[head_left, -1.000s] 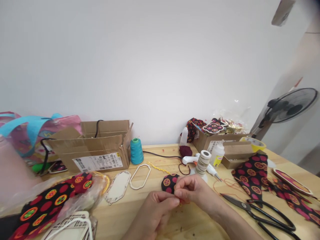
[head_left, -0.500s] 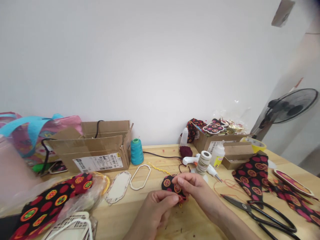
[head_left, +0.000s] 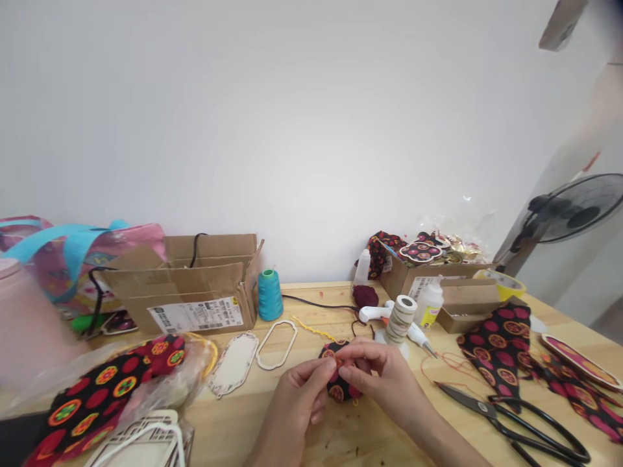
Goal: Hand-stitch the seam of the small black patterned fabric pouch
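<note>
- The piece (head_left: 338,392), round and patterned, lies on the surface (head_left: 233,421) to the right of the cone (head_left: 270,297) and nearer the person, partly covered by both hands.
- Half a second ago the right hand (head_left: 389,373) was raised a little away from the left hand (head_left: 294,395); now the fingertips of both have come together over the piece.
- The left hand has shifted in from beside the piece's near edge, so its fingertips now sit over the patterned face, and more of the piece shows below them.
- The left fingers are pinched closed on what looks like red thread (head_left: 340,364).
- The right thumb and forefinger are drawn close at the same spot; whether they grip the thread or the piece cannot be told.
- This closing-in reads as a change from parted hands to fine, two-handed work at one small point. Any knot or stitch there is too small to make out.
- The view has swung slightly, but nothing else seems to have been moved: the frame (head_left: 270,368) lies just nearer the person than the cone, the yellow cord (head_left: 316,331) to the cone's right, with the glue gun (head_left: 374,313) beyond it and the scissors (head_left: 485,409) well to the right.
</note>
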Demonstrator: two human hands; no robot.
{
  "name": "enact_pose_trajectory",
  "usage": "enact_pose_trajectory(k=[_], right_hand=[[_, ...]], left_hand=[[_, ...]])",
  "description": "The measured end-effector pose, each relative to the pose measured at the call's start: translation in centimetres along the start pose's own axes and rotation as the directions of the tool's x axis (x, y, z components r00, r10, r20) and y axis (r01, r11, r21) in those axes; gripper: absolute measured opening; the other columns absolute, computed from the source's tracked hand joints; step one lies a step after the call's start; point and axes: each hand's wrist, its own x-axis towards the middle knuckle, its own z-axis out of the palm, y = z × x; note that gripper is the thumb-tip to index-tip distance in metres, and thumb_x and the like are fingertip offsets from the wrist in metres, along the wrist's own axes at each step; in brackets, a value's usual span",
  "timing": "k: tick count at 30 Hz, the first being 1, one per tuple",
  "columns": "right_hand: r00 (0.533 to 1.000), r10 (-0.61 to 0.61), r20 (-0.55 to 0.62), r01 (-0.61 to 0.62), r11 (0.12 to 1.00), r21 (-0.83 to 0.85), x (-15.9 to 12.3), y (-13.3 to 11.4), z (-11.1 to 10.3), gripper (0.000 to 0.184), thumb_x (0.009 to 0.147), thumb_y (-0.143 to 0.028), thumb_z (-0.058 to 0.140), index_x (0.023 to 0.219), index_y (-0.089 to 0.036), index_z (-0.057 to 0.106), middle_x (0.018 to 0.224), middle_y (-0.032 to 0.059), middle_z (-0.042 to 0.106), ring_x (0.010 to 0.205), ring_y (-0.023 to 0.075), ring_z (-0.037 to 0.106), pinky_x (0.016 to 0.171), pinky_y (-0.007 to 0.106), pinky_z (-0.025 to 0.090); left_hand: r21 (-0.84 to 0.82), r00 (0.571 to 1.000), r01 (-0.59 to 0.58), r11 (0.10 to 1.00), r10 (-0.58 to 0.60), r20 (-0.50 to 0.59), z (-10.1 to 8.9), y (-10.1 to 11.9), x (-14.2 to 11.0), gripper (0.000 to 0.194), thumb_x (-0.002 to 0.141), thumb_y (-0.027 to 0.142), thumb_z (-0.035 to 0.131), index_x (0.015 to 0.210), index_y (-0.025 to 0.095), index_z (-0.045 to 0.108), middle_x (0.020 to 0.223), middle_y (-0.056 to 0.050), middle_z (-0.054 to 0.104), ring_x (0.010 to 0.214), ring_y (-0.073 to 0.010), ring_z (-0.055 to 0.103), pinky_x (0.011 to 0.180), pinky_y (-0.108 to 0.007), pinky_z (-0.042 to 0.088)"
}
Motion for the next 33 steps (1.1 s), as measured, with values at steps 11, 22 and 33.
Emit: enact_pose_trajectory(k=[11, 22, 33], right_hand=[[0.999, 0.02, -0.036, -0.021, 1.0, -0.011, 0.1, -0.3, -0.4, 0.014, 0.06, -0.031, 0.067, 0.06, -0.017, 0.065, 0.061, -0.0016, 0.054, 0.047, 0.0068, 0.044, 0.041, 0.019, 0.033], [0.956, 0.28, 0.089, -0.291, 0.944, 0.156, -0.1, 0.0, -0.9, 0.023, 0.058, -0.035, 0.068, 0.064, -0.014, 0.064, 0.054, -0.0024, 0.058, 0.045, 0.006, 0.047, 0.046, 0.018, 0.033], [0.963, 0.258, 0.071, -0.268, 0.919, 0.29, 0.2, 1.5, 0.0, 0.021, 0.065, -0.033, 0.065, 0.064, -0.012, 0.061, 0.053, -0.0019, 0.057, 0.044, 0.0069, 0.051, 0.043, 0.018, 0.029]], left_hand=[[0.019, 0.991, -0.018, 1.0, 0.015, 0.132, -0.1, -0.5, 0.1, 0.023, 0.067, 0.034, 0.06, 0.057, 0.013, 0.061, 0.043, 0.006, 0.039, 0.042, -0.0048, 0.032, 0.038, -0.016, 0.025], [0.085, 0.977, -0.213, 0.973, 0.212, 0.027, -0.3, -0.1, 0.7, 0.015, 0.059, 0.028, 0.068, 0.07, 0.018, 0.07, 0.086, -0.006, 0.068, 0.086, -0.0192, 0.055, 0.082, -0.029, 0.039], [-0.225, 0.994, -0.066, 0.972, 0.083, 0.067, 0.5, -0.5, 0.3, 0.012, 0.062, 0.024, 0.066, 0.068, 0.015, 0.067, 0.062, -0.002, 0.065, 0.063, -0.0122, 0.055, 0.064, -0.023, 0.044]])
